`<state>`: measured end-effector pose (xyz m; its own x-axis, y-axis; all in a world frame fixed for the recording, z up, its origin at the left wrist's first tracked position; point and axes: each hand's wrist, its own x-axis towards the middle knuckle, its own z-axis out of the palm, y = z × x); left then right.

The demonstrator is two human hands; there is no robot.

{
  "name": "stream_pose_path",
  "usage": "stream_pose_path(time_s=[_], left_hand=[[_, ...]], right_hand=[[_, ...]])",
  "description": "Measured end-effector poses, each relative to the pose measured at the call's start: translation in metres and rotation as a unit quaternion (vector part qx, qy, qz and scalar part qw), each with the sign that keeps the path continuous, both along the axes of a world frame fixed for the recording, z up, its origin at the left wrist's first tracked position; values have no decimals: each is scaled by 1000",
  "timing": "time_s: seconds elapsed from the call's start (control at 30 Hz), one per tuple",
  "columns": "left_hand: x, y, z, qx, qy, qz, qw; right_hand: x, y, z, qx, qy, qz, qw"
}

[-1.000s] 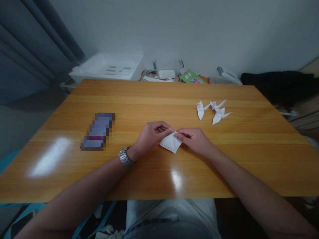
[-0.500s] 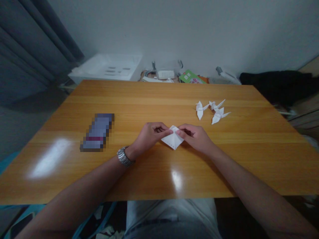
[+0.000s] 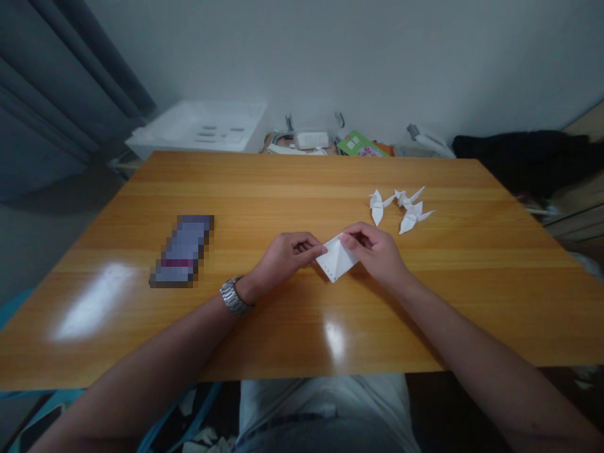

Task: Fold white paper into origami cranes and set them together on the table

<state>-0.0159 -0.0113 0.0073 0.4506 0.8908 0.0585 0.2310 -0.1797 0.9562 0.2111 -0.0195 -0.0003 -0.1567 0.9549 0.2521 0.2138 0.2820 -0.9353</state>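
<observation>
Between my hands is a small white folded paper [image 3: 336,261], roughly diamond-shaped, with a crease down its middle and small dark marks near its lower left edge. My left hand [image 3: 295,255], with a metal watch [image 3: 234,297] on the wrist, pinches the paper's left corner between thumb and fingers. At its upper right edge, my right hand [image 3: 375,251] grips the paper with the thumb on top. The curled fingers of both hands are partly hidden. Beyond my right hand lie several white folded paper cranes [image 3: 408,217], close together.
A pixelated phone-like object [image 3: 183,250] lies on the left of the wooden table [image 3: 264,189]. Past the far edge are a white foam box [image 3: 198,126], a green booklet [image 3: 361,145] and a white block [image 3: 312,139]. Dark cloth [image 3: 523,154] lies at the far right.
My right hand has shifted slightly up and away from my left, its thumb moving from the paper's centre to its upper right edge. The paper has turned a little and shows more of its face.
</observation>
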Motion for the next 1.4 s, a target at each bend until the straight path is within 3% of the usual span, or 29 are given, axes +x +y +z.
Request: stream_pose_path(time_s=[0.37, 0.7, 0.77, 0.87, 1.07, 1.2, 1.4], left_hand=[[-2, 4, -1, 32, 11, 59, 998], [-4, 7, -10, 65, 53, 44, 996], [-5, 8, -12, 87, 60, 55, 993], [-7, 8, -12, 177, 109, 76, 975], [-9, 5, -10, 344, 202, -23, 917], [-10, 4, -14, 354, 258, -86, 895], [-11, 5, -18, 340, 324, -138, 872]], right_hand=[[3, 5, -4, -78, -6, 45, 996], [9, 11, -14, -73, -49, 64, 994], [10, 12, -17, -63, -61, 53, 995], [11, 13, -20, -53, -84, 39, 994], [14, 12, -14, 5, -182, 41, 982], [14, 14, -11, 68, -275, 53, 958], [14, 19, -22, 106, -315, 63, 941]])
